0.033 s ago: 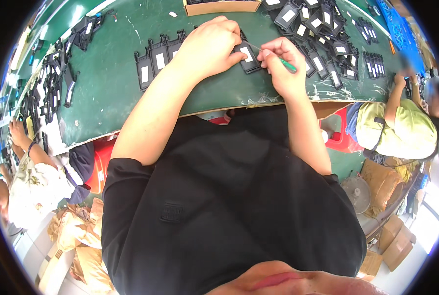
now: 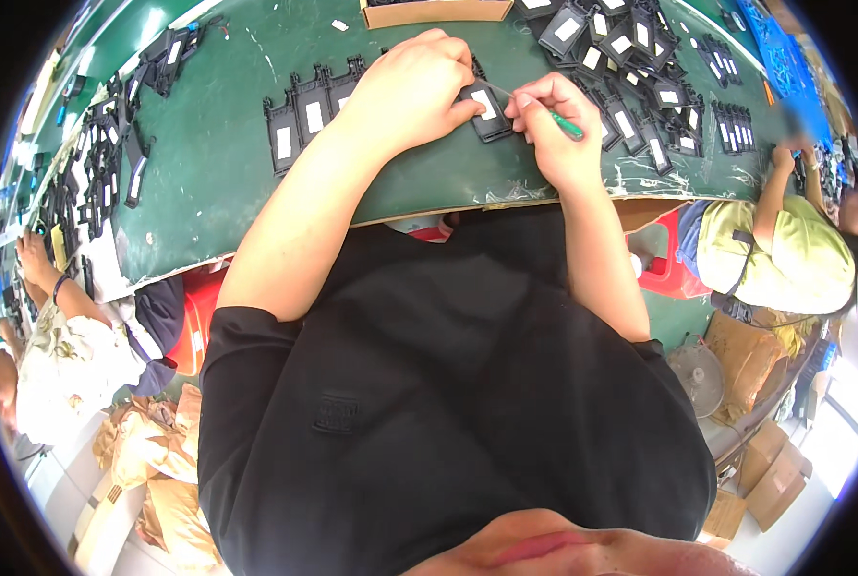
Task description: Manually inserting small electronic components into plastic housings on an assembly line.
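Note:
My left hand (image 2: 417,96) is closed on the upper left of a flat black plastic part (image 2: 494,128) with a white label. Its thumb presses against the part's side, and its fingers curl over the far end. In my right hand (image 2: 565,130), a slim tool (image 2: 569,127) with a green handle is pinched between thumb and fingers. The tool's thin metal shaft points left across the upper right of the part; its tip is too small to make out. Several similar black parts (image 2: 285,141) stand in a row left of my left hand, partly hidden by it.
A heap of labelled black parts (image 2: 630,58) spreads over the green table (image 2: 193,192) at the far right. More parts (image 2: 93,154) lie on the left. A cardboard box (image 2: 436,13) stands at the back. People work at both sides, by red stools (image 2: 198,326).

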Demonstrator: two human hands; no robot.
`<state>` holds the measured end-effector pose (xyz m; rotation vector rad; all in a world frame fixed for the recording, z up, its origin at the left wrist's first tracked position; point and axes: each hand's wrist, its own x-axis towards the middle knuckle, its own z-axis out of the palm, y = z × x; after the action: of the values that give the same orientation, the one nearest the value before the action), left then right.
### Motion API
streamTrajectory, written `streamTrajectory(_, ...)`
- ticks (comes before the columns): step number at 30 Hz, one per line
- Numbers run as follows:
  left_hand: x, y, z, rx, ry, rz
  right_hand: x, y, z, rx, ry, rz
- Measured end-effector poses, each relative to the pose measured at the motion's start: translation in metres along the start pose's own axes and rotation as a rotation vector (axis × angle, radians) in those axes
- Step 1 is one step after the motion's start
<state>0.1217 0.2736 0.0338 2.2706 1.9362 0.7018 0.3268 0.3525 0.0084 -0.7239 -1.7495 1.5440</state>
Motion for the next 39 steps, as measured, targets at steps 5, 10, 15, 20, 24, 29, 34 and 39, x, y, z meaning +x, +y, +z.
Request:
streamTrajectory(5, -0.001, 0.001, 0.001, 0.027, 0.004, -0.02, 0.001, 0.001, 0.007, -0.043, 0.098, 0.014)
streamTrajectory(10, -0.001, 0.001, 0.003, 0.029, 0.032, -0.005, 0.001, 0.005, 0.007, -0.124, 0.083, -0.061)
streamTrajectory(15, -0.002, 0.001, 0.003, 0.04, 0.046, 0.001, -0.001, 0.004, 0.008, -0.117, 0.09, -0.057)
streamTrajectory(20, -0.004, 0.001, 0.001, 0.035, 0.037, 0.009, -0.001, 0.005, 0.009, -0.151, 0.079, -0.104)
streamTrajectory(24, 0.004, 0.016, -0.022, -0.054, -0.101, -0.022, -0.001, 0.007, 0.007, -0.174, 0.066, -0.106)
streamTrajectory(29, -0.009, 0.002, 0.003, 0.211, 0.344, 0.265, 0.0, 0.006, 0.008, -0.162, 0.05, -0.128)
streamTrajectory(34, 0.003, 0.013, -0.015, -0.03, -0.036, 0.009, -0.001, 0.006, 0.008, -0.205, 0.056, -0.14)
streamTrajectory(39, 0.003, 0.014, -0.017, -0.036, -0.058, -0.018, 0.0, 0.007, 0.009, -0.237, 0.035, -0.195)
